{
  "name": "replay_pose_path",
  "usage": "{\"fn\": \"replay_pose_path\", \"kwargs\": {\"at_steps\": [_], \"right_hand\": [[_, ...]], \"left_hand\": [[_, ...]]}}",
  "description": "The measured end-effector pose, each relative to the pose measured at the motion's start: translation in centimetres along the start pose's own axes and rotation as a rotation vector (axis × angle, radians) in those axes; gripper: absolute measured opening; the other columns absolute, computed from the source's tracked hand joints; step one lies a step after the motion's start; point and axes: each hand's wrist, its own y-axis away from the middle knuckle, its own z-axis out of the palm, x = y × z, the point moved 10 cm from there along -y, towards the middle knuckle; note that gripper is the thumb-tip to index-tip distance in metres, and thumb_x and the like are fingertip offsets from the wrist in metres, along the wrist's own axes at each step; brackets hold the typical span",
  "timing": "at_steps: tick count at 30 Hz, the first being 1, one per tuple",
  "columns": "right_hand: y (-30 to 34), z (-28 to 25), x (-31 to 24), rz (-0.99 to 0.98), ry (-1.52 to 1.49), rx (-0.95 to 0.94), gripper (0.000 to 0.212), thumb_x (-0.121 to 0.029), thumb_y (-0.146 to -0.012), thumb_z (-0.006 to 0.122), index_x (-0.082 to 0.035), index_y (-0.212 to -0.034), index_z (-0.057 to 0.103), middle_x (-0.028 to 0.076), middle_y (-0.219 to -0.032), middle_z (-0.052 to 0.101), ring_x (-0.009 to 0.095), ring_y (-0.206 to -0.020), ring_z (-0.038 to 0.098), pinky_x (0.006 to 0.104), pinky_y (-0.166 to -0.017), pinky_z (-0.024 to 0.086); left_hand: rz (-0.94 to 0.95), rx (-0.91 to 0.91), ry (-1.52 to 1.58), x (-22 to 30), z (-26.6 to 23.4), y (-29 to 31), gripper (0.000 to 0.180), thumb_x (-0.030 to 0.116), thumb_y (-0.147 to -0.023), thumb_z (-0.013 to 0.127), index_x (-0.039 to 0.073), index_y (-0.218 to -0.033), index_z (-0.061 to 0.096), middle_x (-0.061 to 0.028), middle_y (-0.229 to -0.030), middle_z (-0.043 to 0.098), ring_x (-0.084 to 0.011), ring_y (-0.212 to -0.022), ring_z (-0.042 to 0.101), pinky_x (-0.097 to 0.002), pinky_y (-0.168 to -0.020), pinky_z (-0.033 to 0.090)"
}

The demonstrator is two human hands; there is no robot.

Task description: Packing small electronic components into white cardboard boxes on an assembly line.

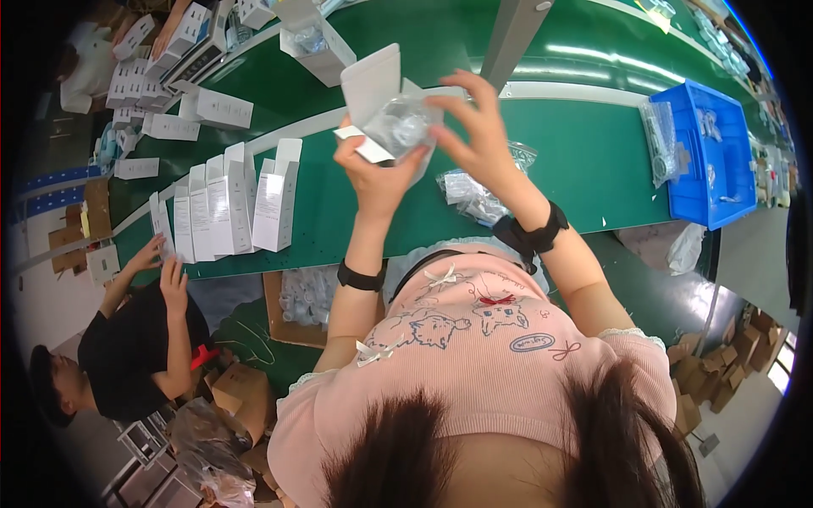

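A white carton (373, 82) with its flaps up is gripped from below by my left hand (377, 179), thumb and fingers on opposite sides. Inside its open top sits something wrapped in clear plastic (401, 123); its kind is hard to make out. My right hand (481, 134) is at the carton's right rim, fingers spread, thumb and index fingertip close to the plastic. Whether they touch it I cannot tell. Below that hand, clear bags with small parts (476, 196) lie on the green table (576, 169).
Several white cartons (224, 203) stand in a row at the left, beside a co-worker's hands (172, 275). Another open carton (315, 52) is beyond the rail. A blue bin (716, 161) stands at the right, a metal post (515, 38) behind. Under the table is a cardboard box (292, 332).
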Motion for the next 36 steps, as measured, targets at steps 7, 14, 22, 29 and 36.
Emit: {"fn": "replay_pose_path", "kwargs": {"at_steps": [7,14,22,29,36], "right_hand": [[11.6,7.7,7.5,0.115,0.244,-0.598,0.038,-0.013,-0.066,0.068,-0.01,-0.103,0.058,0.01,-0.111,0.049,0.028,-0.105,0.044,0.0394,-0.087,0.038],[15.7,13.0,8.9,0.076,0.114,-0.949,0.036,-0.013,-0.065,0.07,-0.01,-0.098,0.057,0.006,-0.104,0.054,0.029,-0.099,0.048,0.0385,-0.08,0.042],[5.2,4.7,3.6,0.462,-0.723,-0.128,0.022,-0.004,-0.073,0.064,-0.007,-0.093,0.057,0.01,-0.088,0.057,0.029,-0.078,0.057,0.0311,-0.067,0.048],[-0.2,6.9,-4.4,-0.26,-0.424,-0.239,0.019,-0.006,-0.071,0.062,-0.006,-0.09,0.058,0.008,-0.088,0.059,0.027,-0.084,0.057,0.0329,-0.072,0.047],[1.8,11.9,-5.0,-0.48,-0.035,-0.589,0.035,-0.019,-0.066,0.068,-0.007,-0.098,0.059,0.01,-0.106,0.053,0.027,-0.105,0.047,0.0364,-0.09,0.037]], "left_hand": [[-0.542,-0.131,-0.051,-8.6,-1.8,4.0,0.081,0.019,-0.055,0.083,0.005,-0.11,0.025,-0.0235,-0.118,0.036,-0.0327,-0.103,0.046,-0.0398,-0.083,0.04],[-0.157,-0.187,-0.115,-3.4,-2.9,1.2,0.064,0.018,-0.059,0.079,0.003,-0.11,0.043,-0.0173,-0.116,0.039,-0.0295,-0.102,0.045,-0.0369,-0.085,0.038],[-0.362,-0.161,-0.122,-5.2,-5.1,-0.3,0.019,0.008,-0.061,0.073,0.001,-0.072,0.06,-0.011,-0.084,0.054,-0.0183,-0.066,0.052,-0.0278,-0.06,0.042],[-0.478,-0.135,-0.11,-7.5,-5.5,-0.8,0.015,0.002,-0.059,0.071,-0.002,-0.066,0.059,-0.0124,-0.076,0.059,-0.0164,-0.046,0.048,-0.0271,-0.046,0.039],[-0.621,-0.127,0.22,-10.9,-5.4,0.4,0.024,0.007,-0.063,0.072,-0.002,-0.08,0.06,-0.0135,-0.09,0.059,-0.0184,-0.073,0.057,-0.0251,-0.065,0.045]]}}
